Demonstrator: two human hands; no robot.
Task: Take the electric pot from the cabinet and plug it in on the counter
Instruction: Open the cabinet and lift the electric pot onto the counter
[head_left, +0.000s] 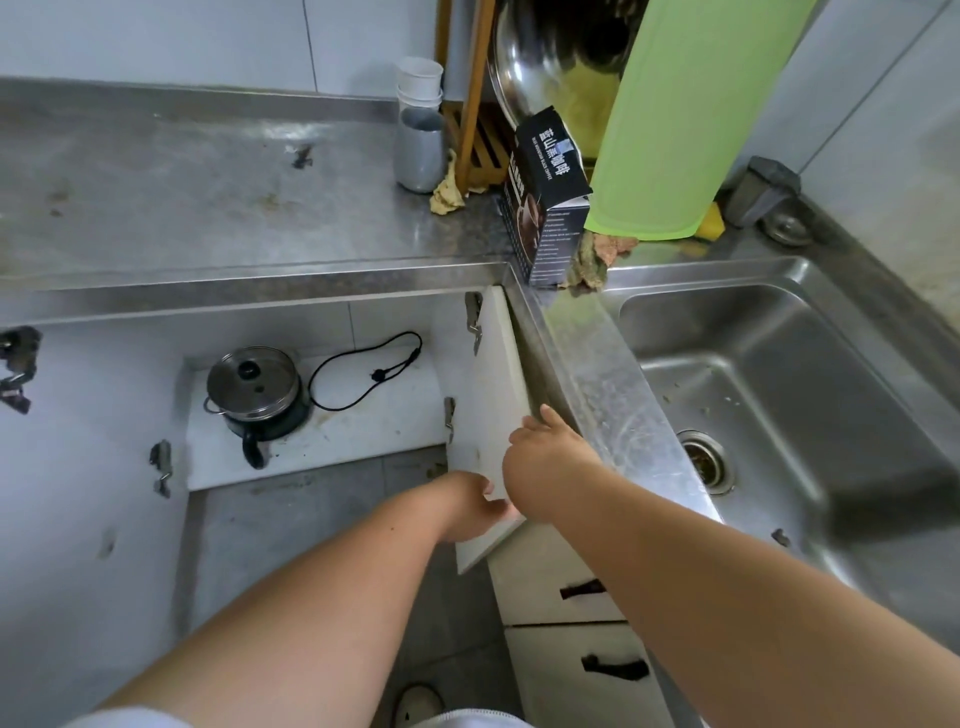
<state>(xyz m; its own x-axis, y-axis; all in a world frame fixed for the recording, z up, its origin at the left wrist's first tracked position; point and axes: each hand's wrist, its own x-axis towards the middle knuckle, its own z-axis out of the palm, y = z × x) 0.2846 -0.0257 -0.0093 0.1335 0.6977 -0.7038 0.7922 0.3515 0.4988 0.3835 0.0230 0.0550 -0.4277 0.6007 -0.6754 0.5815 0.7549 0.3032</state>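
Cabinet under the counter (208, 208) stands open. Landmark for all positions below: the electric pot (257, 397).

Pot sits upright on the white cabinet shelf (374, 431), lid on, black knob on top, dark base w/ handle pointing toward the viewer. Power cord (358, 369) lies coiled on the shelf just right of the pot, plug end loose, not connected to anything visible. Nothing touches the pot.

Cabinet door (493, 395) is right of the pot, swung outward, hinges visible on its inner face.

Left hand (475, 506): below and right of the pot, well apart from it; grip clamped on the door's lower edge, fingers curled round the panel. Right hand (545, 457): further right of the pot, resting on the door's outer edge just above the left hand; grip half-curled against the panel, thumb side hidden, so cannot tell if it truly clamps.

Counter, steel, stained, runs above the pot. Up and right of the pot on the counter: grey cup (420, 148) w/ white cups stacked in it, black coffee box (545, 208), green cutting board (675, 114) leaning upright, rag at its foot. Sink (779, 364) lies far right of the pot, drain visible. Drawers (571, 623) w/ dark handles sit below right.
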